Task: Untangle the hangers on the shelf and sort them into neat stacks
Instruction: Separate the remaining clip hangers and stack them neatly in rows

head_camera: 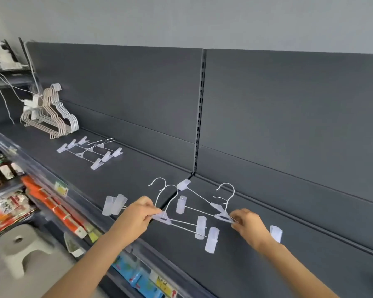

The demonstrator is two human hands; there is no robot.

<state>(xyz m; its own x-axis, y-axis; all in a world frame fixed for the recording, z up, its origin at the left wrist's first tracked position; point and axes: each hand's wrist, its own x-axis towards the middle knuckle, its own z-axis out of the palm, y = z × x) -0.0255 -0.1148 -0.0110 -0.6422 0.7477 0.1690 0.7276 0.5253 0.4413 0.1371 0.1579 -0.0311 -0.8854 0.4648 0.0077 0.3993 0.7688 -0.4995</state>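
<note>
mid-untangle. two pairs of clip hangers crossed on the shelf (138,166), just in front of the foot of the upright (201,117), hooks toward the back panel (289,117).

- left pair (164,219): pinched at the centre piece by the left hand (141,211), fingers curled tight round it.
- right pair (222,216): pinched at the centre piece by the right hand (248,222), thumb and fingertips narrow on the wire.

doing it well:
- pull apart sideways, away from the upright's line, not upward.
- watch the long wires of the right pair running back toward the upright's foot, close over the left pair's hooks. likely snag point.
- raise one pair a touch so the clips clear the other's bar, then slide out.
- no yanking. probably springy wire, clips apt to catch and flip.
- hold the centre pieces, not the clips.
- then lay onto the flat stack of clip hangers (91,150) well left of the upright, hooks the same way.

further left again: wire hangers (52,117) bunched against the back panel, look sorted.

surface: dark grey, smooth, probably slippery, so expect sliding.

room: shop aisle. pale wall (181,18) above the upright. snack packets (7,209) on lower shelves, down-left of the upright. grey stool (19,246) on the floor below those.
</note>
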